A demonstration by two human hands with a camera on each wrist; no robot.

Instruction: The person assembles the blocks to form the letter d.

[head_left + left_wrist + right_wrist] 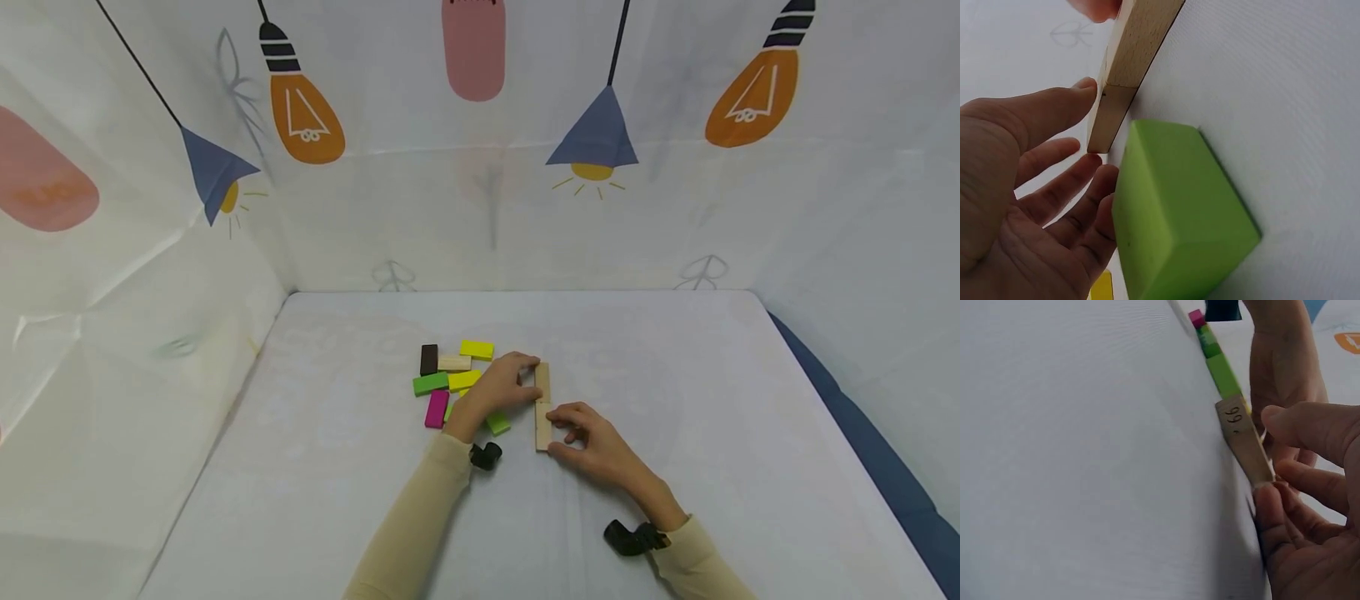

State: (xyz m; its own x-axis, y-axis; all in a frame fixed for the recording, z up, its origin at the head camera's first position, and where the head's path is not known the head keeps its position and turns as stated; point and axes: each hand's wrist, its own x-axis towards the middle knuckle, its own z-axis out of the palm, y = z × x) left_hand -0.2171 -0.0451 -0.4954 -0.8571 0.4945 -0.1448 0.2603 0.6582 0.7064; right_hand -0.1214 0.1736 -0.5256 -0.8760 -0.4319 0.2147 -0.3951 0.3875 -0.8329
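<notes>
Two plain wooden blocks lie end to end in a line on the white table: a far wooden block [543, 382] and a near wooden block [543, 428]. My left hand [498, 390] spans the left side of the far one. Its thumb touches near the seam and its index finger reaches the far end, as the left wrist view also shows. To the right, my right hand [594, 446] has its thumb and fingertips at the side of the near block. Dark marks show on a wooden block [1238, 425] in the right wrist view.
Left of the wooden row is a loose cluster: a black block [429, 359], a magenta block [437, 409], a pale wooden block [454, 363], and several yellow and green ones. A light green block [498, 423] lies under my left wrist. Printed cloth walls stand behind.
</notes>
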